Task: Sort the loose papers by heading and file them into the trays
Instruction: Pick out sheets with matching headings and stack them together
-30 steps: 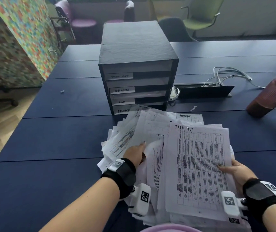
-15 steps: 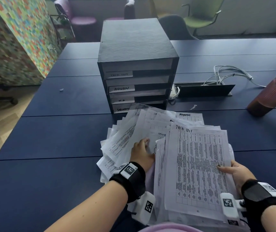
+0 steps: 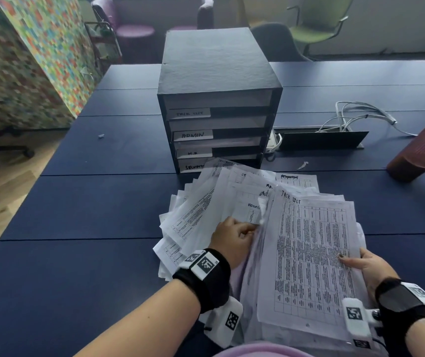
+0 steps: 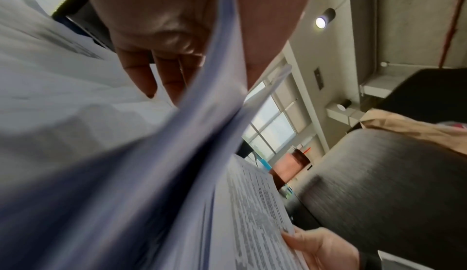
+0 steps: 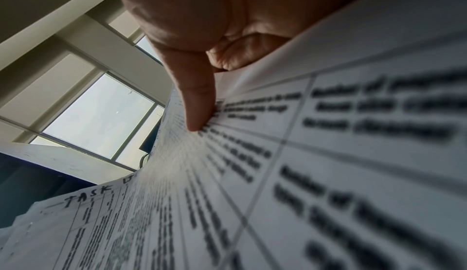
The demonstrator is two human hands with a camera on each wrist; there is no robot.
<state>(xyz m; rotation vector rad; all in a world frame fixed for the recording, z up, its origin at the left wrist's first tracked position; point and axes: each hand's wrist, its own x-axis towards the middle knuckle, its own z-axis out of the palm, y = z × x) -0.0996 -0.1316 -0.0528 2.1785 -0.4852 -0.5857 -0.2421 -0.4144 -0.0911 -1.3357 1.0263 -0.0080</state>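
Loose papers (image 3: 234,210) lie fanned on the dark blue table (image 3: 82,228), just in front of the black tray unit (image 3: 216,99); the far sheets touch its lowest tray front. Tray labels, top to bottom: TASK LIST, ADMIN, one too faint to read, SECURITY.

Left hand (image 3: 234,240): a second ago it lay flat on the left of the fan, fingers pointing away. It has since moved right and toward the body, and now curls into the gap beside the right-hand stack. Left wrist view shows the thumb on one side of a lifted, blurred bundle of sheets and the fingers (image 4: 151,74) on the other, so it pinches that bundle's edge. A sheet headed ADMIN has come into view above the knuckles.

Right hand (image 3: 368,269): unchanged. It holds the right edge of the TASK LIST sheet (image 3: 309,258), thumb (image 5: 197,102) pressed on the printed face, other fingers hidden under the paper. The sheet stays on top of the right-hand stack.

Brown tumbler (image 3: 422,148) and white cables (image 3: 360,114) stand to the right, well apart from the papers.
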